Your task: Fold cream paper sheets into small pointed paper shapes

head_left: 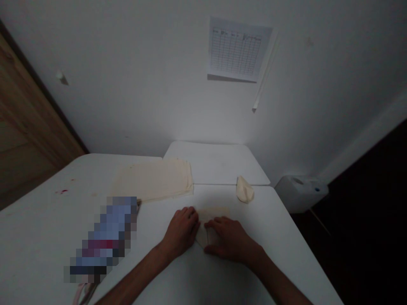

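Observation:
A thin cream sheet [201, 237], partly folded, lies on the white table between my two hands. It could be thin pastry, paper or cloth; I cannot tell which. My left hand [182, 228] is closed at the sheet's left edge, its fingers curled against it. On the right side, my right hand [230, 239] grips the sheet, with the thumb at the near part and the fingertips at a fold line. Both palms face inward, and part of the sheet is hidden under the right hand. Beyond the right hand sits a folded cream piece [244, 189] with a pointed top.
A stack of flat cream sheets [155, 180] lies at the back left. Nearer, a blurred-out phone-like object [108, 237] rests at a slant on the table [159, 284]. A printed chart [238, 51] hangs on the wall, and a white box [300, 192] stands beyond the right edge.

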Tool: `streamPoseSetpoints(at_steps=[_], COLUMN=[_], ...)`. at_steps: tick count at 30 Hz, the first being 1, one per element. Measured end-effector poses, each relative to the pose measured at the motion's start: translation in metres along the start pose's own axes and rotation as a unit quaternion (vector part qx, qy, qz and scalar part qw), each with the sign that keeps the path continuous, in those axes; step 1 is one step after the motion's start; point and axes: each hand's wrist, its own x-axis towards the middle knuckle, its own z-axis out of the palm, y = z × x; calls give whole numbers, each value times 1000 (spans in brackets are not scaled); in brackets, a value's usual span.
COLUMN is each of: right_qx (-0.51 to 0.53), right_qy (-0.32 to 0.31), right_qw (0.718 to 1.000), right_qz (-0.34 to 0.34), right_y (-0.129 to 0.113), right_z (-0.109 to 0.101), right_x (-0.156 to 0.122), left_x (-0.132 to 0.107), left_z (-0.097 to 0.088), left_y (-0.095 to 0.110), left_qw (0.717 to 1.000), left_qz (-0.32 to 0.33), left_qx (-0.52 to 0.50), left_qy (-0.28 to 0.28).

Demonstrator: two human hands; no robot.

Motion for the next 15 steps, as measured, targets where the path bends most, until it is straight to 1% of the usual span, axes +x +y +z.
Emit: streamPoseSetpoints(at_steps=[8,15], right_qx=[-22,-26], right_qy=[-17,-10], right_qw=[1000,1000], right_qz=[-11,13], right_y=[-2,-2], right_z=[0,-1], right_x=[-1,-1], left_x=[0,1], left_z=[-1,0], left_y=[1,-1], left_qw=[1000,1000], left_qz=[-3,-8], left_qx=[-4,-18], left_qy=[-3,3])
